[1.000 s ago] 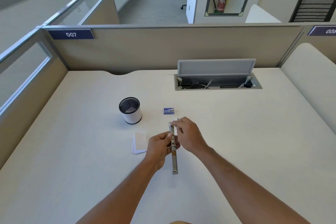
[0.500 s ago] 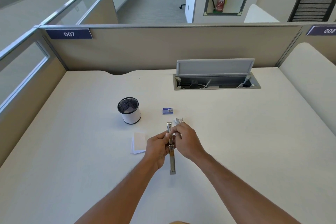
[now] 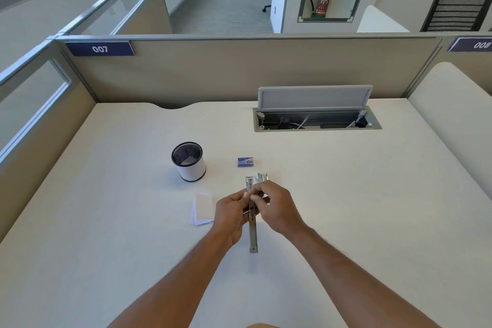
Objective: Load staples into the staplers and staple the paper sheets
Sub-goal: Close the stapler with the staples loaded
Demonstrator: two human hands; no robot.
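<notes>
We have a single view, worn on the person's head, looking forward and steeply down from above the near edge of the desk [image 3: 372, 194], whose whole width to the far edge fits in. Both forearms enter from the bottom, so the hands sit close below us. The wide lens also reaches past the far partition [image 3: 239, 69] into the office.

The right hand [image 3: 277, 210] has slid nearer along the stapler [image 3: 252, 224].

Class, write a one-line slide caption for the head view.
Both hands, left and right, hold an opened metal stapler above the desk.
</notes>
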